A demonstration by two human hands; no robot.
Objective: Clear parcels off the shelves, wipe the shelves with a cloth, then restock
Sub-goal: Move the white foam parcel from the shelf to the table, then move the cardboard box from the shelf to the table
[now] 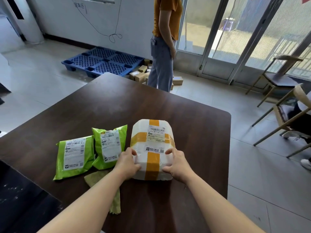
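Note:
A white parcel [152, 140] bound with yellow tape stands on the dark brown table [193, 115]. My left hand [127, 163] grips its near left corner and my right hand [175, 163] grips its near right corner, fingers curled round the edges. Two green mailer bags lie to the left, one [74, 157] flat and the other [109, 145] leaning beside the white parcel. A greenish-yellow cloth [101, 180] lies on the table, partly hidden under my left forearm.
A person [165, 47] in an orange top stands beyond the table's far edge. A blue plastic pallet [102, 63] and several cardboard boxes [139, 75] lie on the floor behind. Wooden chairs [277, 78] stand at the right by glass doors.

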